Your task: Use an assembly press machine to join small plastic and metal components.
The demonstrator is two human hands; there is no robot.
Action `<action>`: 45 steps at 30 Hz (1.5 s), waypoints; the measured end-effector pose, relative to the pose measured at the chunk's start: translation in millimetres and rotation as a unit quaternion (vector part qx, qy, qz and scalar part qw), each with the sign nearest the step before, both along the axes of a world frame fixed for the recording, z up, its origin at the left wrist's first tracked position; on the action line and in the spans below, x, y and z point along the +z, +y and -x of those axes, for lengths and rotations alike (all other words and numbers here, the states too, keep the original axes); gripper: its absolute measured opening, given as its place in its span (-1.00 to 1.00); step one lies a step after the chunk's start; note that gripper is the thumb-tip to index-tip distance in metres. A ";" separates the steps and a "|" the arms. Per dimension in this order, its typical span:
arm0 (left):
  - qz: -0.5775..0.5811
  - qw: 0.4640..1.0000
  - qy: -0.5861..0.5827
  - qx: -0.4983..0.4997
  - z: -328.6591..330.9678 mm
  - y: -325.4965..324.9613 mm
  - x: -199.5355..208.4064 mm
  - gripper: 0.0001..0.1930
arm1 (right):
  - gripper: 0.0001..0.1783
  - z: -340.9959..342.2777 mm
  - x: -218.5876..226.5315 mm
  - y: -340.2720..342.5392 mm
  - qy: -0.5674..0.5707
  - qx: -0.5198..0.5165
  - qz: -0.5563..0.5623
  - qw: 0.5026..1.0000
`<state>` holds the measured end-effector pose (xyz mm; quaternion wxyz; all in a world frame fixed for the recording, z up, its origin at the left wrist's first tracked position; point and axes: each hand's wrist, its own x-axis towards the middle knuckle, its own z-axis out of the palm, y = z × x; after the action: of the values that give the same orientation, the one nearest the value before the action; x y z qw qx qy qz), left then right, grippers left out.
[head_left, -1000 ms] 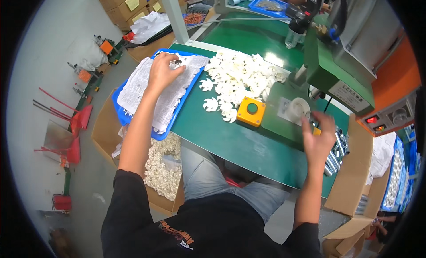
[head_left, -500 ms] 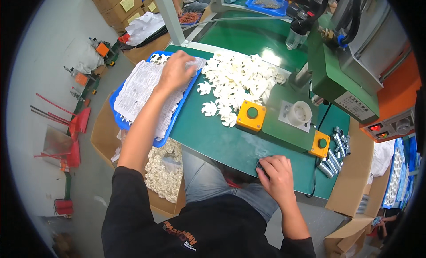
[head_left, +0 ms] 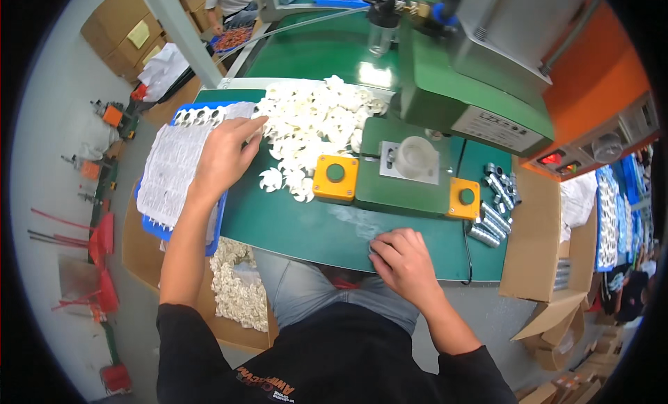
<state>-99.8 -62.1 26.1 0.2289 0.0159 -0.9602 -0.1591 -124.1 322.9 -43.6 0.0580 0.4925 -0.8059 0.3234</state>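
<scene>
My left hand (head_left: pixel 224 157) hovers over the right edge of a blue tray (head_left: pixel 213 230), its fingers stretched toward a heap of white finned plastic parts (head_left: pixel 306 119). Nothing shows in its grasp. A pale cloth-like sheet (head_left: pixel 167 171) covers most of the tray, and a row of white parts with dark round holes (head_left: pixel 198 116) shows at the tray's far end. At the table's front edge rests my right hand (head_left: pixel 403 261), fingers curled in and thumb against them. Whatever it may hold is hidden; only a small dark spot shows by the fingertips.
A green press (head_left: pixel 445 91) stands ahead with a white round cup (head_left: pixel 417 158) on its base. Yellow button boxes (head_left: pixel 335 178) flank it. Metal sleeves (head_left: pixel 490 223) lie to the right, near a cardboard box (head_left: pixel 532 237). Another box below holds white parts (head_left: pixel 236 286).
The view has swung to the right. My left hand has come from the tray's far corner toward the white heap. My right hand stays by the table edge, with a dark ring-like thing less visible.
</scene>
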 end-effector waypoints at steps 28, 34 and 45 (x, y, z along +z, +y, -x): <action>-0.041 0.966 0.196 -0.161 82.0 183.9 -10.5 -0.88 | -0.70 -1.3 5.3 20.2 -0.016 -0.038 0.041 0.998; 0.094 0.975 0.137 -0.150 70.4 183.0 8.0 -0.85 | -0.69 -1.0 2.9 20.6 -0.017 -0.045 0.049 0.998; 0.107 0.993 0.036 -0.041 8.1 150.5 1.4 -0.84 | -0.59 32.7 17.2 54.2 0.082 -0.171 0.117 0.975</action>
<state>-107.9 88.4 27.5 0.2570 -0.0541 -0.9627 -0.0651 -156.9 377.2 -26.4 0.2356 0.3619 -0.8274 0.3591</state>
